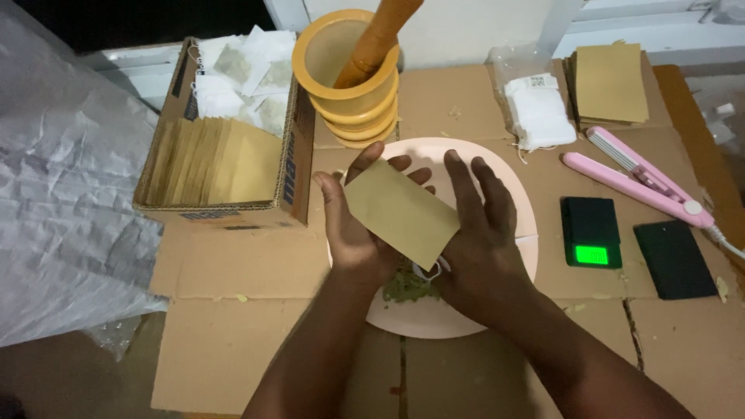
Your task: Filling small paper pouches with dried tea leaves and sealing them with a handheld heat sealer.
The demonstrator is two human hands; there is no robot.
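The fingers point(365, 167) of the left hand point(353, 225) grasp a tan paper pouch point(401, 212) while the right hand point(481, 233) rests flat and released against its edge, both above a pink plate point(520, 209) holding green crushed leaves point(407, 287).

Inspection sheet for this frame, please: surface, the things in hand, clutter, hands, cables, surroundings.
Surface: flattened brown cardboard, with a few green crumbs on it.
Things in hand: a tan paper pouch held over a pale pink plate that has crushed green leaves on it.
Clutter: cardboard box of tan pouches and white sachets, wooden mortar with pestle, bag of white sachets, stack of tan pouches, pink sealing tool, small scale with green lit display, black flat cover.
Hands: left hand under the pouch, right hand at its edge, fingers straight.
Cables: white cord from the pink tool.
Surroundings: crumpled plastic sheet on the left, white frame behind.
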